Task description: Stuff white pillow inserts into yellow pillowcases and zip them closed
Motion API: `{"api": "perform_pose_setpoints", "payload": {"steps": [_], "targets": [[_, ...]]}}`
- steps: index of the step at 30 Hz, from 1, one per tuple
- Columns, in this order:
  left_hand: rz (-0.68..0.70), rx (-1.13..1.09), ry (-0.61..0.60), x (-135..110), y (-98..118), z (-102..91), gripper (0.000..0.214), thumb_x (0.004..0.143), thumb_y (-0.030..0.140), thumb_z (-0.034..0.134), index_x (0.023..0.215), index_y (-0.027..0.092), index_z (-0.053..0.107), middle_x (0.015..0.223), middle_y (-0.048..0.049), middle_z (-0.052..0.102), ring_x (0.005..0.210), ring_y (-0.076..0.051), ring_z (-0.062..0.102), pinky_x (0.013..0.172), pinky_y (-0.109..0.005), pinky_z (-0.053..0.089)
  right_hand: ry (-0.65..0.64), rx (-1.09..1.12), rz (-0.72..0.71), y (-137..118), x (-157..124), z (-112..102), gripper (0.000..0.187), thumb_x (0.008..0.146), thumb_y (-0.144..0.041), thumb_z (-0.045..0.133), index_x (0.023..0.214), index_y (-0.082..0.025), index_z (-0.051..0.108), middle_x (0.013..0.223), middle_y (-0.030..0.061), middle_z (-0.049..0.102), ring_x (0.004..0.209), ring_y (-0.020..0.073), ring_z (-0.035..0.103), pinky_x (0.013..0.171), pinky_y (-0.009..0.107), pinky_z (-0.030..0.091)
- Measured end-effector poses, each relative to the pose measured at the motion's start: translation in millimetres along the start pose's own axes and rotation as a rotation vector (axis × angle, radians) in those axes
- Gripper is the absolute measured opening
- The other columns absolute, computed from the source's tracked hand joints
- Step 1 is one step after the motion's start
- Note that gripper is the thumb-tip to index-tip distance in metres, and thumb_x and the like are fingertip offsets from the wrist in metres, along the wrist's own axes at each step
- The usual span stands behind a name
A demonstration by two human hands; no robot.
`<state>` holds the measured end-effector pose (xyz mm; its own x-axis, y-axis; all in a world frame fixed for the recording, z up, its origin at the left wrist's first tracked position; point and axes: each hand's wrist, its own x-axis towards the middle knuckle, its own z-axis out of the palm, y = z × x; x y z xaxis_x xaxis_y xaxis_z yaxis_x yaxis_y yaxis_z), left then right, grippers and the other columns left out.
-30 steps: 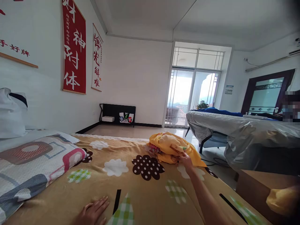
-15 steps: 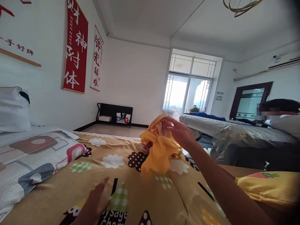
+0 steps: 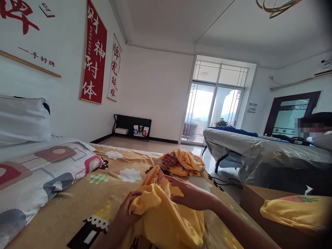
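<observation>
A yellow garment, bunched and creased, lies over the patterned blanket in front of me; its exact kind cannot be made out. My left hand has its fingers closed round the left edge of the fabric. On the other side, my right hand has cloth between the thumb and the fingers, near the raised upper fold. Just beyond sits a crumpled pile of yellow clothes with a red plaid piece at its left.
The patterned blanket covers the bed, with a pillow at left. A cardboard box with another yellow garment on it stands at right. Behind it are a plastic-covered table, a chair and another person.
My right hand has brought the yellow garment from the pile towards me. My left hand, earlier apart above the blanket, now grips it. The view has turned slightly left.
</observation>
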<state>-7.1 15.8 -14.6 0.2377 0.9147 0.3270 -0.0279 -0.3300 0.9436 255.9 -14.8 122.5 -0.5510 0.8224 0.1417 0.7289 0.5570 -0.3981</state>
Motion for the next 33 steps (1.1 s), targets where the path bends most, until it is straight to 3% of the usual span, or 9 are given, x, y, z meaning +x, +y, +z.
{"api": "perform_pose_setpoints", "payload": {"steps": [2,5,8,11,14,20,24,27,33], "targets": [[-0.078,-0.061,0.008,-7,0,-15.8,0.060,0.067,0.045,0.067,0.119,0.023,0.048,0.104,-0.0047,0.066,0.092,-0.025,0.064,0.079,-0.033,0.052,0.006,-0.035,0.055,12,-13,36,0.069,0.084,-0.036,0.061,0.147,-0.025,0.037,0.133,0.0114,0.059,0.114,0.0276,0.060,0.096,0.043,0.049],[-0.122,-0.070,0.063,-15,17,-37.1,0.048,0.068,0.044,0.068,0.110,0.023,0.055,0.090,0.0001,0.065,0.079,-0.019,0.062,0.066,-0.026,0.049,0.057,-0.118,0.039,33,-26,97,0.078,0.076,-0.039,0.071,0.146,-0.026,0.039,0.140,0.0114,0.053,0.121,0.0303,0.056,0.097,0.042,0.050],[-0.193,-0.181,0.144,-15,49,-51.7,0.046,0.065,0.044,0.073,0.102,0.021,0.059,0.086,0.0007,0.064,0.072,-0.016,0.061,0.060,-0.023,0.047,0.318,-0.302,-0.094,50,-30,152,0.087,0.071,-0.051,0.074,0.147,-0.027,0.038,0.149,0.0138,0.042,0.126,0.0357,0.050,0.098,0.046,0.048],[-0.275,-0.371,0.189,-12,87,-54.5,0.070,0.062,0.038,0.076,0.126,0.026,0.050,0.094,-0.0013,0.066,0.071,-0.019,0.065,0.061,-0.028,0.052,0.620,-0.510,-0.183,48,-26,181,0.083,0.079,-0.049,0.068,0.151,-0.033,0.028,0.143,0.0109,0.050,0.124,0.0356,0.053,0.092,0.044,0.049],[-0.221,-0.456,0.233,-7,123,-48.6,0.083,0.065,0.030,0.071,0.141,0.034,0.037,0.102,-0.0017,0.067,0.073,-0.020,0.068,0.063,-0.030,0.055,0.718,-0.629,-0.275,30,-17,180,0.073,0.086,-0.037,0.057,0.152,-0.030,0.026,0.130,0.0114,0.061,0.114,0.0324,0.060,0.087,0.041,0.049],[-0.059,-0.419,0.191,-3,172,-43.4,0.072,0.073,0.032,0.059,0.142,0.025,0.042,0.109,-0.0063,0.068,0.089,-0.024,0.068,0.072,-0.033,0.058,0.596,-0.613,-0.484,20,-3,165,0.048,0.086,-0.019,0.051,0.134,-0.021,0.052,0.092,0.0065,0.072,0.081,0.0230,0.066,0.080,0.035,0.051],[0.099,-0.506,0.129,-10,191,-48.4,0.065,0.072,0.038,0.047,0.135,0.020,0.052,0.115,-0.0103,0.067,0.101,-0.033,0.065,0.077,-0.045,0.058,0.821,-0.608,-0.164,51,10,161,0.056,0.088,-0.039,0.054,0.140,-0.021,0.044,0.118,0.0146,0.065,0.106,0.0343,0.061,0.090,0.049,0.046],[0.212,-0.400,0.145,-11,196,-53.2,0.068,0.064,0.033,0.057,0.131,0.022,0.054,0.122,-0.0100,0.064,0.101,-0.032,0.064,0.070,-0.037,0.058,0.916,-0.549,0.069,69,18,148,0.078,0.085,-0.056,0.056,0.148,-0.020,0.029,0.142,0.0198,0.048,0.126,0.0387,0.047,0.097,0.054,0.039],[0.398,0.065,0.351,-2,185,-56.3,0.076,0.059,0.031,0.079,0.128,0.022,0.050,0.119,-0.0099,0.062,0.094,-0.022,0.062,0.071,-0.025,0.053,0.859,-0.509,0.029,59,25,145,0.068,0.091,-0.044,0.050,0.149,-0.019,0.026,0.151,0.0180,0.037,0.135,0.0326,0.039,0.103,0.050,0.032]]}}
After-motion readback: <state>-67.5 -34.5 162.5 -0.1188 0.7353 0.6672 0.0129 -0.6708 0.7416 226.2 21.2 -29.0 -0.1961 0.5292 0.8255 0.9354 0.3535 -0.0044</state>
